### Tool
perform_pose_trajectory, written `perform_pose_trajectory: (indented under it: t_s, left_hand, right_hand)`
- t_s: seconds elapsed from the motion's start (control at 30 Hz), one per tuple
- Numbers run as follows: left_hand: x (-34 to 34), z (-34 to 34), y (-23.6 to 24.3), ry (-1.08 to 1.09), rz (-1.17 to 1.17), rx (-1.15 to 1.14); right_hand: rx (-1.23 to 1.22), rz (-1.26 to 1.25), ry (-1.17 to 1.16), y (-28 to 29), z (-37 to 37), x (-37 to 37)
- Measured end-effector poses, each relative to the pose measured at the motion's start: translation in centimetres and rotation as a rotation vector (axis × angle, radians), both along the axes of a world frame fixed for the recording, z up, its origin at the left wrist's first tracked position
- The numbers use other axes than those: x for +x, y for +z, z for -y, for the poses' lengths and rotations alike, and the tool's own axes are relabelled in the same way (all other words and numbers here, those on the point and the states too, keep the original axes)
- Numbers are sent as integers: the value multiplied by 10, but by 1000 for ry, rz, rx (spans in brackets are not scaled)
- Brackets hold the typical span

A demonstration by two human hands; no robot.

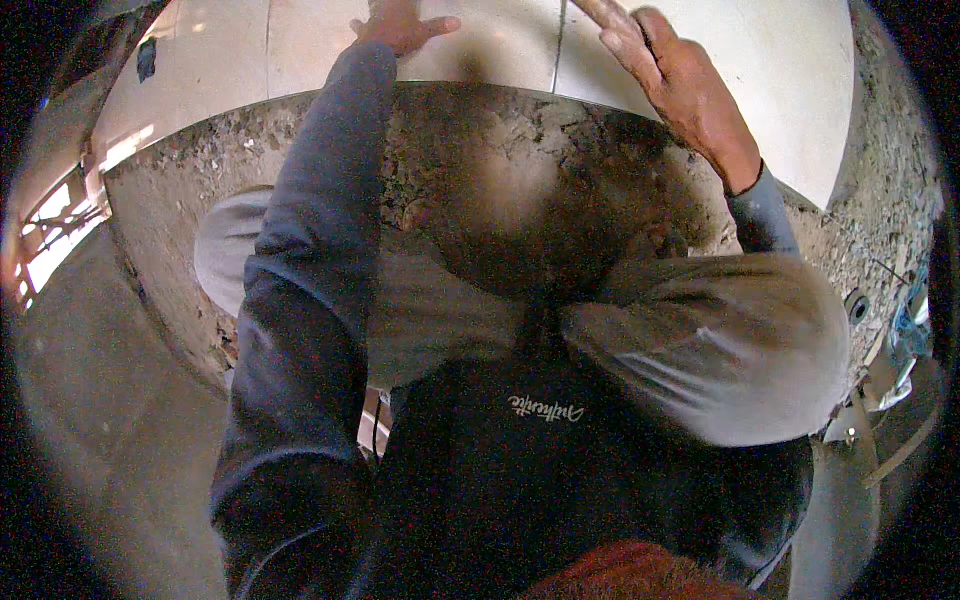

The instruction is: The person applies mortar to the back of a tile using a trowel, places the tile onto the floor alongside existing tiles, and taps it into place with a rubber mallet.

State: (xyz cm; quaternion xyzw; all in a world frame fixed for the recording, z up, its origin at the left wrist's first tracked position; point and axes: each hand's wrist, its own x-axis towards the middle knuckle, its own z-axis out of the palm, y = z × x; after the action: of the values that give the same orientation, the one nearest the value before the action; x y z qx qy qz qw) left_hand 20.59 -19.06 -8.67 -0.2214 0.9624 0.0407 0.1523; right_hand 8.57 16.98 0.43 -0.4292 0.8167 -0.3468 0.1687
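Observation:
At the top of the view my left hand rests on a large pale floor tile, its thumb and little finger spread wide. The ends of its other fingers are cut off by the upper edge. My right hand is over the neighbouring tile, closed round a tan, stick-like handle. The far end of that handle lies out of view, so the kind of tool cannot be told. A thin dark joint runs between these two tiles.
Rough, dark mortar bed or soil borders the tiles before my grey-trousered knees. Grey floor stretches to the left. Gravelly ground at the right holds a dark ring and tangled blue strands. A dark patch marks the left tile.

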Motion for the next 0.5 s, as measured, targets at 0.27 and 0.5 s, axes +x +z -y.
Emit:
perform_pose_trajectory:
  t_s: [0.27, 0.5]
  left_hand:
    - [-25, -18, 3, 37, -3, 106]
    - [-31, -21, 12, 58, 37, 138]
  right_hand:
    - [264, -16, -37, -38, 12, -15]
    - [-153, -115, -125, -13, 40, -32]
